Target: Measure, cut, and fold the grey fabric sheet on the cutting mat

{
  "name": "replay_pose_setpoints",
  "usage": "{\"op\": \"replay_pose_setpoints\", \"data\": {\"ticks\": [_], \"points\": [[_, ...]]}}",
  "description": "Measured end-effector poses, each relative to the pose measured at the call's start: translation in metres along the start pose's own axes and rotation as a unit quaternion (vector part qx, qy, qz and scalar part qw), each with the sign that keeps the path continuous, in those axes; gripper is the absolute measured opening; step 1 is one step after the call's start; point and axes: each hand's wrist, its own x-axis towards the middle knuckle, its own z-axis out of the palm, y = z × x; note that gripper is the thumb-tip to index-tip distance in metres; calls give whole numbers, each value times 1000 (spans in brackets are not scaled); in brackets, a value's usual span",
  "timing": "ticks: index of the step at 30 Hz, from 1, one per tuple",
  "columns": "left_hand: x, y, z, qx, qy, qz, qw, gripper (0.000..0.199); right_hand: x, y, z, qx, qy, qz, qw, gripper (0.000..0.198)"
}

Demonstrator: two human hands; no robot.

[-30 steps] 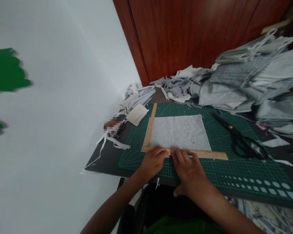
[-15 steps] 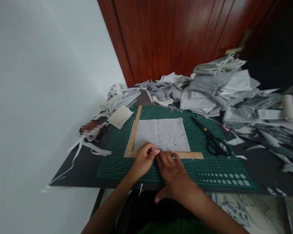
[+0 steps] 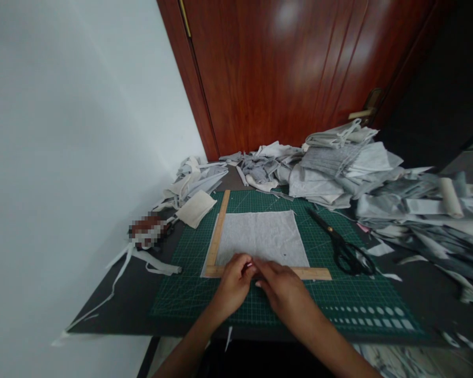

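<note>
Pictured from left to right: one cream patch (image 3: 196, 208) lapping one green cutting mat (image 3: 173, 296), one L-shaped wooden ruler (image 3: 219, 231), one left hand (image 3: 235, 281), one grey cloth (image 3: 264, 236), one right hand (image 3: 286, 286), one pair of black scissors (image 3: 337, 239) and one pale roll (image 3: 452, 198) among heaped scraps (image 3: 394, 197). Left hand narrowed to a pinch over the ruler's near arm, with a pinkish speck at the fingertips, too small to identify; right hand curled in against it, impossible to tell whether holding anything. Off to the left, open dark tabletop (image 3: 110, 315) between mat and wall (image 3: 82, 131); toward the near edge, bare mat below both hands; between cloth and scissors, a slim green strip; farther right, a crowded table. At center, flat on the mat and under the ruler just inside its left and near edges: the cloth, pale, four-sided, faintly wrinkled, with a single dark fleck near its lower right corner and the ruler's tip jutting past its right side.
</note>
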Motion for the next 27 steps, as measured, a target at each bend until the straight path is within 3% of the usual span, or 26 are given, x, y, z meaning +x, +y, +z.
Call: {"op": "replay_pose_setpoints", "data": {"ticks": [3,10,14,18,22,27], "points": [[1,-1,-1,-28,-16,-6,999,5,4,4,5,-7,24,-24,999,38],[-4,7,-9,-72,-52,-13,996,29,8,14,6,68,68,15,995,31],[-10,8,-12,-48,-60,-9,997,40,-6,10,1,-22,-4,3,1000,39],[-11,3,-12,-52,-52,-3,997,53,-21,-11,-1,-92,-81,-38,992,59],[-10,0,-12,-67,-58,-2,996,57,-21,-29,3,-108,-171,-11,979,59],[-12,1,-12,-68,-59,-8,996,58,-15,-29,5,-127,-159,4,979,57]]}}
